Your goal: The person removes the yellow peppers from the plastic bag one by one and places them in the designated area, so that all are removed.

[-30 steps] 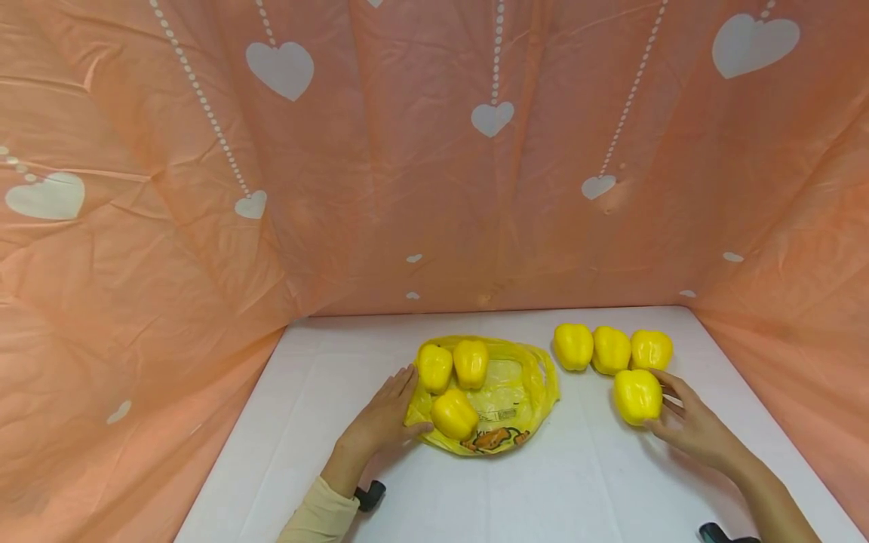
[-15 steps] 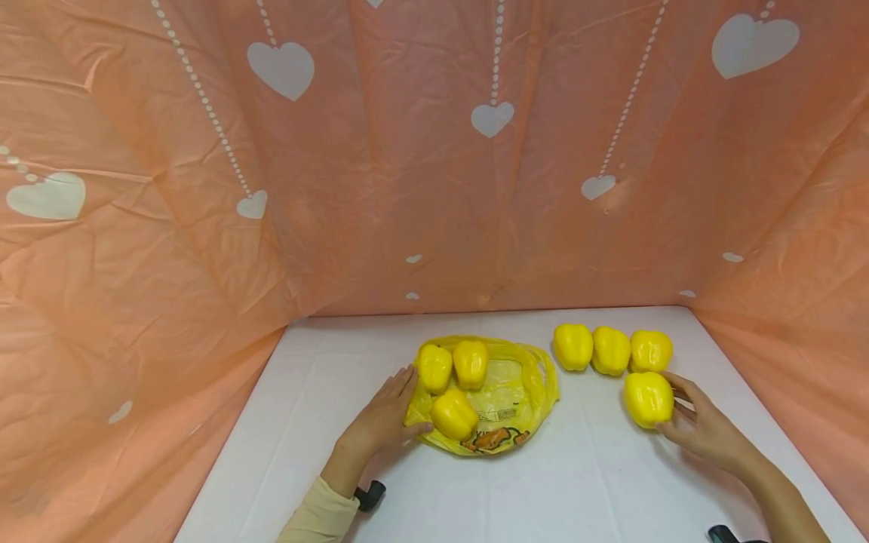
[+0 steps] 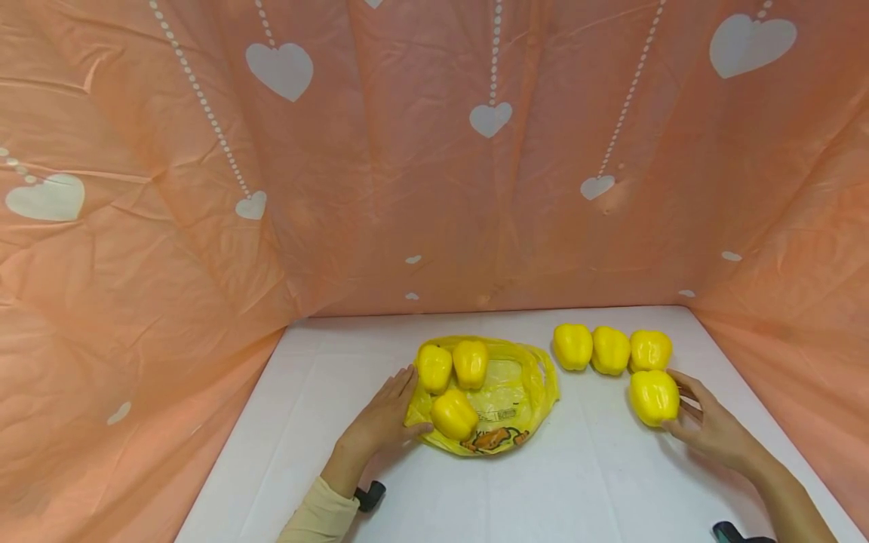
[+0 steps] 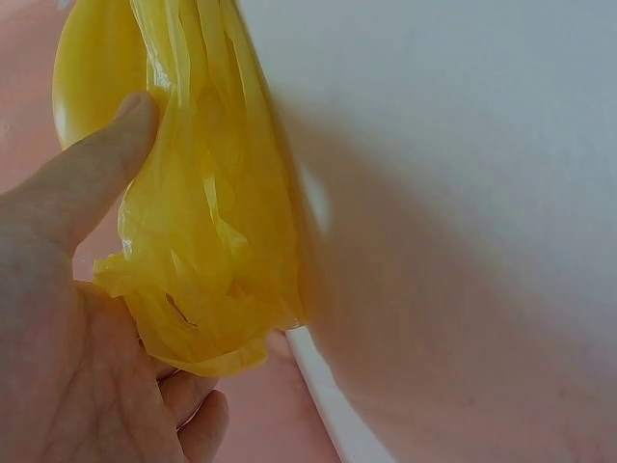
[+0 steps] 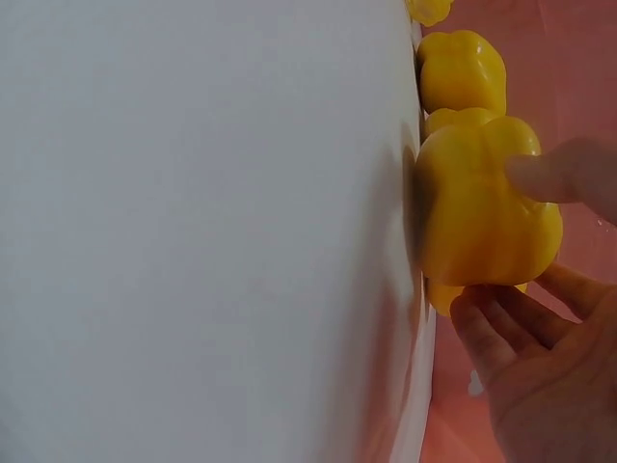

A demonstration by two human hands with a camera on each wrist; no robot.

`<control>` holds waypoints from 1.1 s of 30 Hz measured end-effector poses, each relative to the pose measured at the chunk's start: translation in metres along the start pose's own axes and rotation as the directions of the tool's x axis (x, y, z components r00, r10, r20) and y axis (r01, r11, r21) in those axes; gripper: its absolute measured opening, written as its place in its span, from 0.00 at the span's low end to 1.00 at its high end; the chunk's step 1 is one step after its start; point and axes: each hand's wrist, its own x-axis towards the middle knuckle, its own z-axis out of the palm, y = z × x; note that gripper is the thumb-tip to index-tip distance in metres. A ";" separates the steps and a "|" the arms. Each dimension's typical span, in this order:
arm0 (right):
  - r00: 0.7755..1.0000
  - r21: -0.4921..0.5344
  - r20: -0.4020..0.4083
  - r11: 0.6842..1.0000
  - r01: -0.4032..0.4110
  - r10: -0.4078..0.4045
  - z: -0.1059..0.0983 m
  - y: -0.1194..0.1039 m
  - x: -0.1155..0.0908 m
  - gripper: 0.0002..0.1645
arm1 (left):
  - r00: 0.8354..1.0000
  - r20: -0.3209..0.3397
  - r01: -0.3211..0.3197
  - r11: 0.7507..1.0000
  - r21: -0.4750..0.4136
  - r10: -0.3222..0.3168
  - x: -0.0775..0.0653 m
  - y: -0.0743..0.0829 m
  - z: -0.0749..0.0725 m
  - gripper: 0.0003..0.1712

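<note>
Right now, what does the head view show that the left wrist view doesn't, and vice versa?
Only the head view: the right hand gripping a yellow bell pepper, three bell peppers in a row, printing on the yellow plastic bag.
Only the left wrist view: the left palm.
Both: that bag, the left hand, a bell pepper touching the bag, the white tabletop.

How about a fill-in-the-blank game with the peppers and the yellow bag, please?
1. The grip holding one pepper is the person's ____ hand.
2. The row of peppers behind it has ____ peppers.
3. All the peppers share one colour: ____.
4. The shapes at the ends of the dotted lines on the orange sheet are ____.

Missing words: right; three; yellow; hearts.
</note>
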 end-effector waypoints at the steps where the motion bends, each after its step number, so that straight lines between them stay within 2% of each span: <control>1: 1.000 -0.011 0.005 1.000 -0.015 0.015 -0.001 0.000 0.000 0.54 | 1.000 0.001 0.001 1.000 -0.001 -0.001 0.000 0.000 0.000 0.60; 6: 0.996 -0.039 0.042 0.996 -0.081 0.083 -0.005 -0.002 0.002 0.56 | 1.000 0.003 0.004 1.000 0.006 -0.004 0.000 -0.001 0.001 0.61; 14: 1.000 0.003 -0.006 1.000 0.016 -0.016 -0.003 0.002 0.002 0.53 | 1.000 0.002 0.009 1.000 -0.017 -0.009 0.001 -0.002 0.002 0.60; 22: 1.000 -0.019 0.008 1.000 -0.010 0.011 -0.005 0.001 0.002 0.55 | 1.000 -0.001 -0.002 1.000 -0.010 0.002 0.001 -0.002 0.002 0.60; 33: 1.000 -0.013 0.024 1.000 -0.001 0.001 -0.006 0.001 0.001 0.55 | 1.000 -0.009 -0.008 1.000 -0.003 0.007 0.001 -0.002 0.001 0.60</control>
